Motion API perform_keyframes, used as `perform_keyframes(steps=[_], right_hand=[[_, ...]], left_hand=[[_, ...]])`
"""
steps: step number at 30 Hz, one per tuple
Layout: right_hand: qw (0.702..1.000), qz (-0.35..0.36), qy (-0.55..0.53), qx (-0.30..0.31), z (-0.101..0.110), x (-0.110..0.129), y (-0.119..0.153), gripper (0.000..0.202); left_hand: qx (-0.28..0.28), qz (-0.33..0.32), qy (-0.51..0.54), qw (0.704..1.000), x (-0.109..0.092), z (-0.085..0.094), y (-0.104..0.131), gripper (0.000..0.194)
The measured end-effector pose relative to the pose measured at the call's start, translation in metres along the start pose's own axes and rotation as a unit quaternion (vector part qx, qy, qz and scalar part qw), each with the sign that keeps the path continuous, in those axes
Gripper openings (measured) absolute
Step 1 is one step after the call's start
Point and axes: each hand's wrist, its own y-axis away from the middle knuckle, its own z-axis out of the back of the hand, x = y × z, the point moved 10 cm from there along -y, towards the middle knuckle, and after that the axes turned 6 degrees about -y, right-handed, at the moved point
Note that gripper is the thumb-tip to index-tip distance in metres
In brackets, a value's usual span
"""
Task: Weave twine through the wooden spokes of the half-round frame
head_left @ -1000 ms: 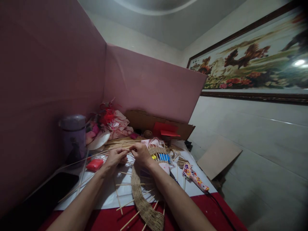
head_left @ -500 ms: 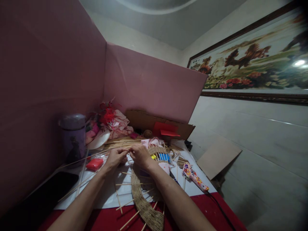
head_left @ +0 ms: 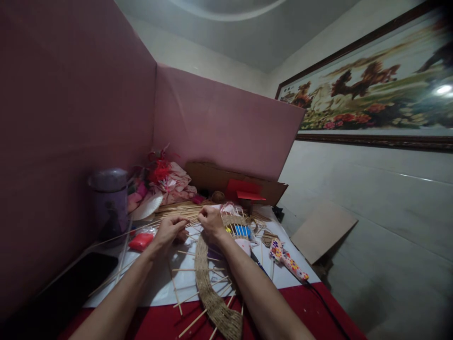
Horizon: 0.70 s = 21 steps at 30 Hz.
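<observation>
A curved band of woven twine (head_left: 202,278), with thin wooden sticks (head_left: 194,322) poking out on both sides, runs from under my right hand (head_left: 212,223) to the near table edge. My right hand is closed in a pinch above the band's far end. To its left, my left hand (head_left: 172,230) is also pinched, fingertips pointing toward the right hand with a small gap between them. Whatever thin strand or stick the fingertips hold is too small to make out. Another woven twine strip (head_left: 235,220) with sticks lies just beyond the right hand.
A flowered glue gun (head_left: 286,262) with a black cord lies at right. A red packet (head_left: 141,241), a black phone-like slab (head_left: 90,270) and a purple jar (head_left: 109,203) stand or lie at left. Long sticks (head_left: 177,210) lie behind the hands. Pink panels (head_left: 226,118) wall the back.
My right hand has moved slightly right and up, away from my left hand, opening a gap between the fingertips. My left hand has barely moved.
</observation>
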Motion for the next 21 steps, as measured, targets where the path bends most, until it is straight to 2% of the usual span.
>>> perform_keyframes(steps=[7, 12, 15, 17, 21], right_hand=[[0.998, 0.003, -0.057, 0.040, -0.002, 0.007, 0.003, 0.015], [0.992, -0.025, -0.108, 0.063, -0.009, 0.005, 0.002, 0.027], [0.985, -0.047, -0.146, 0.078, -0.015, 0.004, 0.002, 0.025], [0.972, -0.077, -0.205, 0.082, -0.019, 0.002, 0.003, 0.020], [0.920, -0.160, -0.351, 0.075, -0.022, -0.005, 0.005, 0.025]], left_hand=[[0.013, 0.014, 0.015, 1.000, 0.004, -0.003, 0.002, 0.034], [0.016, 0.018, 0.020, 1.000, 0.005, -0.004, 0.003, 0.032], [0.011, 0.016, 0.018, 1.000, 0.004, -0.002, 0.003, 0.030], [0.010, 0.010, 0.017, 1.000, 0.002, -0.002, 0.004, 0.030], [0.012, 0.006, 0.019, 1.000, -0.001, -0.003, 0.006, 0.029]])
